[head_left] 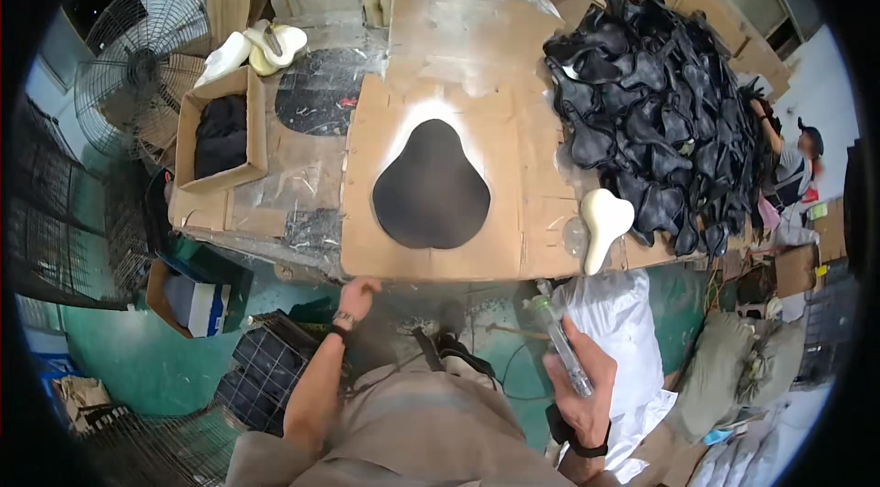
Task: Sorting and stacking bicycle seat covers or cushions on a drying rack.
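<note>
On a cardboard sheet (pixel 357 239) at the middle of the table lies a flat black saddle-shaped piece (pixel 431 189), wide end toward me. White overspray rings its narrow far end. Just below the table's front edge, my left hand (pixel 356 300) is held with its fingers curled and no object seen in them. My right hand (pixel 587 377), lower right, is closed around a slim silvery, see-through spray gun (pixel 561 340) with a greenish part near its top. A cream saddle-shaped form (pixel 606 223) rests on the table ahead of that hand.
A big heap of black saddle covers (pixel 655 111) fills the table's right side. An open box with dark cloth (pixel 220 138) stands left, near pale forms (pixel 275 49) and a fan (pixel 142 65). White sacks (pixel 619 331) lie right; a wire basket (pixel 266 363) stands left. Another person (pixel 796 161) works far right.
</note>
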A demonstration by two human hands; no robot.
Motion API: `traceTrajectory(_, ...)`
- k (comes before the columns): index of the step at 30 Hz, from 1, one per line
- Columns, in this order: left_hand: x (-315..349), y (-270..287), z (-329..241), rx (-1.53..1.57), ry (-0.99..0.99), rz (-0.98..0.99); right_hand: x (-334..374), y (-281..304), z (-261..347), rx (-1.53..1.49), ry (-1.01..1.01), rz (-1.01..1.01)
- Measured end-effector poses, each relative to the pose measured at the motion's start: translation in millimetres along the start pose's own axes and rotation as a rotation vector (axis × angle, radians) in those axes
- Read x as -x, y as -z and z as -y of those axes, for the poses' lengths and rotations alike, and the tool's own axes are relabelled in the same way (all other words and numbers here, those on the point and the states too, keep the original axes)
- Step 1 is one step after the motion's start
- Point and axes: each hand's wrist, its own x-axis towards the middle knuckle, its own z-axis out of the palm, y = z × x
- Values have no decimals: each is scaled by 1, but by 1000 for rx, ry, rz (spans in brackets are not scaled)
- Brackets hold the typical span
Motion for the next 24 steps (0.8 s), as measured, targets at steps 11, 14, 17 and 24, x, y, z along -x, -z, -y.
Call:
traceTrajectory(11, 152, 36, 208, -668, 184, 851, -4, 11, 3, 1, -20, 115)
traceTrajectory(14, 157, 16, 175, 435, 1186, 374, 2, 8, 0, 35, -49, 229)
traceTrajectory(17, 147, 3, 149, 271, 1161, 245, -7, 1, -1, -9, -63, 101)
traceTrajectory(24, 113, 22, 163, 740, 1050, 75, -5, 11, -8, 37, -99, -13)
